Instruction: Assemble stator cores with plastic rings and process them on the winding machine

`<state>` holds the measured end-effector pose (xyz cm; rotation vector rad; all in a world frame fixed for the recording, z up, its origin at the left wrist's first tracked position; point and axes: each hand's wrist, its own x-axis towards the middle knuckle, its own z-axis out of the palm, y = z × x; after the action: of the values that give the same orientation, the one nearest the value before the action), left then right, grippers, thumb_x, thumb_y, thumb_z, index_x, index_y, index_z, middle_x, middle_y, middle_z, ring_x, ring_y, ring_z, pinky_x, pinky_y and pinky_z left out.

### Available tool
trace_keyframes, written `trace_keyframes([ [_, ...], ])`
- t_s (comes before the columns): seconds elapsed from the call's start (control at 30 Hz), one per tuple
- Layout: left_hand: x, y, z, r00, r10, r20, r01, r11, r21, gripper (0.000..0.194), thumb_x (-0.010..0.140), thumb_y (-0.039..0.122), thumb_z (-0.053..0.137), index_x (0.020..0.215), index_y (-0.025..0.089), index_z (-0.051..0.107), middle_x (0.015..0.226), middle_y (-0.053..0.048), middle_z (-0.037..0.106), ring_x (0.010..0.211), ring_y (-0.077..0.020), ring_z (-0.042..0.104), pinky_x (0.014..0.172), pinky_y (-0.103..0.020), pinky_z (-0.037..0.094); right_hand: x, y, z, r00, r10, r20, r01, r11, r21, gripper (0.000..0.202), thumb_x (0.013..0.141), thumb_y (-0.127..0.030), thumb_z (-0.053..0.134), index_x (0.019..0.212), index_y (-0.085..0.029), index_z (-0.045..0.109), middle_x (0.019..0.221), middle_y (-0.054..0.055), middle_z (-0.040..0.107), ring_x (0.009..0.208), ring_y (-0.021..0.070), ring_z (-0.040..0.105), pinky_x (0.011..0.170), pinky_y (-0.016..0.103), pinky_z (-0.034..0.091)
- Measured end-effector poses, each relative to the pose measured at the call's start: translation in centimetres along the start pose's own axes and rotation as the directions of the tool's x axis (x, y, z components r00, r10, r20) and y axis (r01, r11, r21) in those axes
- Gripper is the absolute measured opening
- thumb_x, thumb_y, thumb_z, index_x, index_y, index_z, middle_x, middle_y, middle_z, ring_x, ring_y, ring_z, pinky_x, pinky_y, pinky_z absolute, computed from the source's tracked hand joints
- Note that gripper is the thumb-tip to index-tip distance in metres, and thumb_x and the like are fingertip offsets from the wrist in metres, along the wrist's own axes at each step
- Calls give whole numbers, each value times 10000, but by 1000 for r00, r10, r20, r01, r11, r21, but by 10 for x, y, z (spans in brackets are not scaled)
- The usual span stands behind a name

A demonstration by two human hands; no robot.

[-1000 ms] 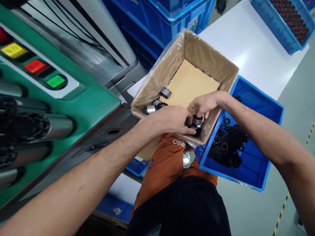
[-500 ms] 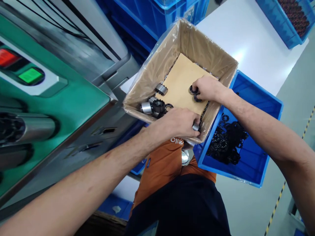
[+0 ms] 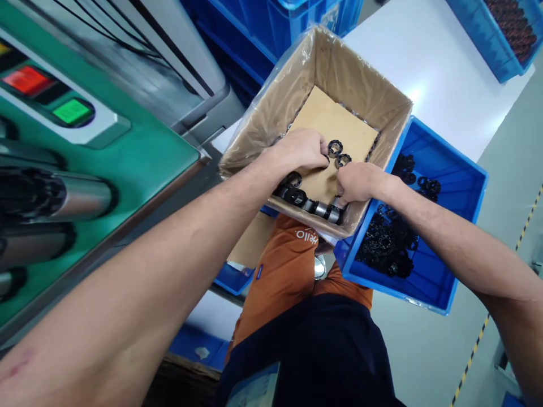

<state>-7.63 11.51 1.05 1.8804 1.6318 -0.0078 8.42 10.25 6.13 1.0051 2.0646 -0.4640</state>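
Observation:
A carton [image 3: 360,73] lined with clear plastic holds a tan cardboard sheet [image 3: 316,116] and several ring-shaped metal cores with black slotted ends. My left hand [image 3: 306,148] is closed over the sheet, its fingertips on a core [image 3: 326,162] that is mostly hidden. Just beyond those fingers, two cores [image 3: 335,148] stand with their black ends up. At the carton's near right corner, the fingers of my right hand [image 3: 360,181] close on a silver core [image 3: 334,215]. It ends a row of cores [image 3: 309,205] along the near wall.
A blue bin [image 3: 441,288] with loose black rings adjoins the carton on the right. Another blue bin [image 3: 494,48] of reddish-brown parts sits on the white table [image 3: 449,85]. To the left stands a green machine panel [image 3: 156,147] with lit buttons; blue crates [image 3: 271,28] are behind.
My left hand has moved from the near right corner up over the sheet. My right hand has left the two standing cores for that corner. Cores now line the near wall.

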Motion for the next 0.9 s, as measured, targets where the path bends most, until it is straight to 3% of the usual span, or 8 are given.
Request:
trace_keyframes([
  [0.3, -16, 1, -6, 980, -109, -168, 101, 993, -55, 371, 1028, 177, 799, 1389, 222, 875, 1367, -110, 885, 1414, -394, 784, 1231, -565, 618, 3, 1, 7, 949, 120, -292, -116, 993, 32, 271, 1117, -249, 675, 1260, -152, 884, 1303, 199, 861, 1228, 382, 815, 1022, 458, 646],
  [0.43, -62, 10, -1, 944, -71, -322, 35, 992, -118, 386, 1132, 299, 772, 1508, 223, 801, 1406, -108, 875, 1366, -359, 809, 1192, -564, 637, 6, 0, 11, 886, 124, -446, -105, 992, 68, 457, 1103, -252, 673, 1549, -185, 744, 1576, 201, 731, 1331, 389, 773, 1056, 461, 642],
  [0.5, -106, 12, 13, 870, 32, -492, -135, 975, -176, 265, 1145, 273, 751, 1397, 224, 814, 1367, -77, 883, 1277, -298, 839, 1107, -474, 658, 13, 5, 14, 868, 107, -485, -60, 992, 113, 538, 1091, -223, 657, 1628, -212, 699, 1645, 197, 672, 1327, 384, 771, 1054, 461, 639],
  [0.57, -156, 9, 34, 691, 176, -701, -405, 898, -174, 97, 1146, 233, 742, 1212, 223, 813, 1206, -45, 901, 1131, -235, 856, 1015, -394, 650, 24, 12, 18, 875, 93, -475, -17, 987, 161, 541, 1073, -169, 622, 1595, -237, 750, 1610, 180, 698, 1294, 370, 785, 1070, 464, 635],
  [0.63, -204, 3, 58, 606, 205, -769, -517, 836, -185, 68, 1131, 170, 764, 1134, 237, 778, 1091, 7, 903, 1008, -175, 859, 1030, -356, 639, 38, 20, 21, 889, 81, -451, 6, 982, 187, 538, 1040, -114, 606, 1517, -242, 818, 1530, 166, 762, 1285, 350, 799, 1107, 456, 629],
  [0.77, -284, -14, 90, 560, 127, -819, -484, 852, -199, 180, 1072, 59, 783, 1096, 235, 762, 934, 54, 887, 792, -114, 850, 975, -310, 664, 53, 28, 19, 866, 14, -500, 89, 979, 183, 368, 956, -103, 711, 1245, -203, 914, 1311, 165, 884, 1230, 330, 845, 1137, 442, 640],
  [0.83, -324, -25, 95, 483, 104, -870, -438, 888, -137, 179, 1077, 52, 759, 1049, 229, 759, 871, 52, 873, 703, -105, 825, 882, -289, 685, 45, 27, 14, 814, -43, -579, 167, 972, 163, 137, 988, -266, 797, 1044, -240, 919, 1145, 189, 908, 1075, 345, 874, 1025, 472, 676],
  [0.9, -371, -39, 99, 417, 58, -907, -303, 950, -78, 176, 1130, 144, 714, 994, 253, 736, 806, 70, 841, 647, -100, 795, 821, -275, 701, 27, 28, 6, 715, -108, -691, 258, 959, 117, 268, 1024, -554, 795, 864, -356, 880, 905, 207, 875, 810, 355, 838, 753, 500, 646],
])
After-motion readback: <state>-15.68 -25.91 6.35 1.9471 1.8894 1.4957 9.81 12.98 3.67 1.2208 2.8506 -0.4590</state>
